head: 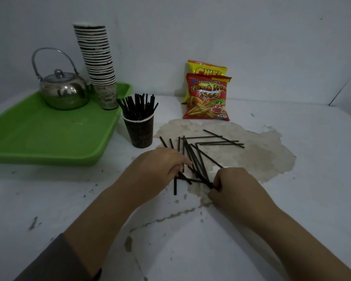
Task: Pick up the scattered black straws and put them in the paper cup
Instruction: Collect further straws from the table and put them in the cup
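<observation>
Scattered black straws at frame centre on bench. Left hand and right hand both pinching straw ends. Paper cup left of pile, holding straws.

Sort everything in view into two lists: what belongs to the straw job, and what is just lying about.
Job: scattered black straws, paper cup already holding straws, left hand, right hand.

Lying about: green tray, kettle, stack of cups, two snack bags.

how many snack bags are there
2, both leaning on the wall behind the scattered straws: the red French Fries bag in front, the yellow Chiki bag partly hidden behind it.
</observation>
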`<state>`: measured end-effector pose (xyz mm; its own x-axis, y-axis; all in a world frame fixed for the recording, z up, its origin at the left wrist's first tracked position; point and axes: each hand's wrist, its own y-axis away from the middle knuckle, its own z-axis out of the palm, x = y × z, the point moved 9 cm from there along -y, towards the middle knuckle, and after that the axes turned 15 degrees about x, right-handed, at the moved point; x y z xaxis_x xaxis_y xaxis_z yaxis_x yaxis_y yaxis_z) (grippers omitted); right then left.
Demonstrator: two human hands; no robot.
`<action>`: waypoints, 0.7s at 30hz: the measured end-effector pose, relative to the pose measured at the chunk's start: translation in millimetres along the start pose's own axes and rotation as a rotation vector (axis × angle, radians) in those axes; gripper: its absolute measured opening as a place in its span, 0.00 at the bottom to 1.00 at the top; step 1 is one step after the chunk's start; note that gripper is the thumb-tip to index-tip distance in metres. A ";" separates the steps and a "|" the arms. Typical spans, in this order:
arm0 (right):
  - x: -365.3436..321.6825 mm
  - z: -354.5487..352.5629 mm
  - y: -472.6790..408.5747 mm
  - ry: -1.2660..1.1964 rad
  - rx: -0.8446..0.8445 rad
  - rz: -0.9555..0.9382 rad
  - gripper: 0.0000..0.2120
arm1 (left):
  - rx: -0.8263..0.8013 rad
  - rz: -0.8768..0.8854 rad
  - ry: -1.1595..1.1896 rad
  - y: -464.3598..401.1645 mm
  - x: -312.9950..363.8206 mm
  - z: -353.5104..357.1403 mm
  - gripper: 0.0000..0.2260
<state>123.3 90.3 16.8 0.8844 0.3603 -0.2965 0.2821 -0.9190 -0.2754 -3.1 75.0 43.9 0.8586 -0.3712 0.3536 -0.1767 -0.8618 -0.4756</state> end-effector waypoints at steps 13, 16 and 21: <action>44.0 -17.8 -19.4 -0.785 -0.079 0.399 0.06 | -0.142 0.026 -0.091 -2.6 -10.4 20.0 0.16; 41.1 -8.3 -16.7 -1.083 -0.191 0.502 0.07 | -0.164 0.038 -0.120 -0.7 -13.3 22.3 0.16; 35.4 -1.3 -12.0 -1.267 -0.304 0.585 0.08 | -0.144 0.035 -0.101 -0.7 -10.6 21.9 0.12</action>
<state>151.7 113.8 10.8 0.0212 -0.3282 -0.9444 0.2096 -0.9221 0.3252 -1.5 87.1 22.8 0.8936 -0.3710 0.2526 -0.2679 -0.8924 -0.3631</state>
